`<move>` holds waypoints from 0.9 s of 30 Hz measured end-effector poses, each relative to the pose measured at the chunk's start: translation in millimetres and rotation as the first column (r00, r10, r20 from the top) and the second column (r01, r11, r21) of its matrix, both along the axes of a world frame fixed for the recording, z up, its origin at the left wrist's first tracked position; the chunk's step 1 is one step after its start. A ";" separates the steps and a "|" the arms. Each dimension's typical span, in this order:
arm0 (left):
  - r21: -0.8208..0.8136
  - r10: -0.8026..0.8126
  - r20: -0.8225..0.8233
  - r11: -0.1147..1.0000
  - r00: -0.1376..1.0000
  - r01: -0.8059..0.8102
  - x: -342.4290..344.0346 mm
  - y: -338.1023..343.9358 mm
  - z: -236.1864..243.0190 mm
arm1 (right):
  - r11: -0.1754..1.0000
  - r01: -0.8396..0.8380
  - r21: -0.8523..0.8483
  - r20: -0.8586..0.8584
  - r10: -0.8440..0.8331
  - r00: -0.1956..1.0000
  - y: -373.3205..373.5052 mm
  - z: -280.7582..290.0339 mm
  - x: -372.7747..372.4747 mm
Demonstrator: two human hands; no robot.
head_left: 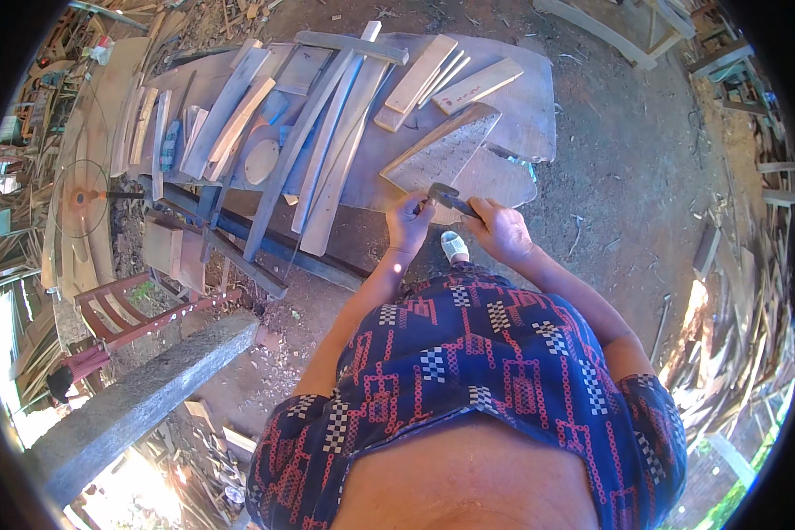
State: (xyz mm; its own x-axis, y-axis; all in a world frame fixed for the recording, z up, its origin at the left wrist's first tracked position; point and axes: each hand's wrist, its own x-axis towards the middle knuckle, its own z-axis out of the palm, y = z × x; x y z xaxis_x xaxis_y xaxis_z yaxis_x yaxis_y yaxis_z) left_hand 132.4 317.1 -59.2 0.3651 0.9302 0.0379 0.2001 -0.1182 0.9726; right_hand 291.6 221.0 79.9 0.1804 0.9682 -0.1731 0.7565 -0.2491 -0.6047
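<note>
My right hand (503, 233) is closed round the handle of a hammer (455, 202). The dark hammer head points to the left, close to the fingertips of my left hand (409, 224). My left fingers are curled together in a pinch; whatever they may hold is too small to make out. Just beyond both hands lies a thick wooden block (444, 148) with a slanted end, resting on a broad flat board (539, 106). Whether the hammer touches my left fingers I cannot tell.
Long planks (336, 177) lie side by side to the left of the board. Short light boards (479, 86) rest at its far side. A standing fan (81, 199), a reddish wooden frame (150, 309) and a concrete post (150, 397) are at the left. Scrap wood (742, 327) is piled at the right.
</note>
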 end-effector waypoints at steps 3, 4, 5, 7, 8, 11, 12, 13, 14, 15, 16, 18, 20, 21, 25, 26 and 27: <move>0.130 0.004 -0.071 0.992 0.997 0.005 -0.7 -1.9 9.7 | 0.989 -0.001 0.150 -0.070 0.011 0.997 -1.6 3.6 -0.3; 0.247 0.019 -0.128 0.969 0.992 0.013 0.5 -1.1 13.7 | 0.987 0.012 0.159 -0.063 -0.002 0.998 -1.8 4.8 0.0; 0.239 0.002 -0.134 0.971 0.991 0.030 1.9 -1.2 18.0 | 0.980 0.027 0.197 -0.095 -0.008 0.995 -1.9 6.4 -0.9; 0.316 0.053 -0.221 0.949 0.974 0.020 3.8 -0.9 26.0 | 0.971 0.039 0.237 -0.129 -0.008 0.992 -1.6 8.6 -2.2; 0.303 0.052 -0.240 0.953 0.969 0.024 4.5 -0.2 29.2 | 0.979 0.022 0.204 -0.112 0.001 0.994 -0.9 9.3 -2.9; 0.186 0.005 -0.243 0.982 0.970 0.041 4.8 -0.1 34.4 | 0.992 -0.011 0.128 -0.043 0.017 0.999 0.6 8.7 -3.1; 0.204 0.020 -0.216 0.979 0.976 0.025 4.5 -0.1 35.0 | 1.000 -0.022 0.018 0.000 0.022 1.000 0.8 7.9 -3.5; 0.210 0.034 -0.199 0.978 0.979 0.009 4.4 0.2 35.2 | 0.996 -0.026 0.085 0.006 0.026 1.000 0.3 7.2 -3.0; 0.222 0.038 -0.188 0.975 0.981 0.005 3.9 0.3 35.3 | 0.995 -0.021 0.101 -0.005 0.021 1.000 0.0 6.1 -2.8; 0.214 0.016 -0.208 0.976 0.978 0.029 3.2 0.9 35.3 | 0.988 -0.006 0.152 -0.021 0.010 1.000 -0.8 5.3 -2.8; 0.194 -0.003 -0.242 0.980 0.970 0.051 2.9 1.3 35.3 | 0.993 -0.012 0.116 -0.017 0.014 1.000 -1.5 4.4 -2.4; 0.177 -0.010 -0.270 0.982 0.963 0.060 2.2 1.7 35.0 | 0.971 -0.010 0.237 -0.111 0.037 0.993 -2.3 3.0 -2.2; 0.153 -0.009 -0.312 0.986 0.950 0.060 2.5 2.0 34.6 | 0.988 -0.021 0.155 -0.045 0.028 0.999 -1.3 2.0 -1.9; 0.132 -0.003 -0.248 0.991 0.969 0.037 3.1 2.2 34.1 | 0.995 -0.057 0.076 0.002 0.057 0.998 -0.6 1.8 -0.8; 0.094 0.006 -0.138 0.996 0.990 0.007 3.7 1.9 30.1 | 0.993 -0.052 0.111 0.033 0.048 0.998 -2.0 3.9 1.3; 0.103 -0.002 -0.118 0.995 0.993 0.014 3.0 1.8 29.0 | 0.986 -0.027 0.162 -0.031 0.032 0.999 -3.1 4.8 1.7; 0.120 -0.004 -0.146 0.993 0.989 0.021 2.7 2.0 27.8 | 0.972 0.008 0.236 -0.099 0.016 0.995 -4.2 4.9 0.7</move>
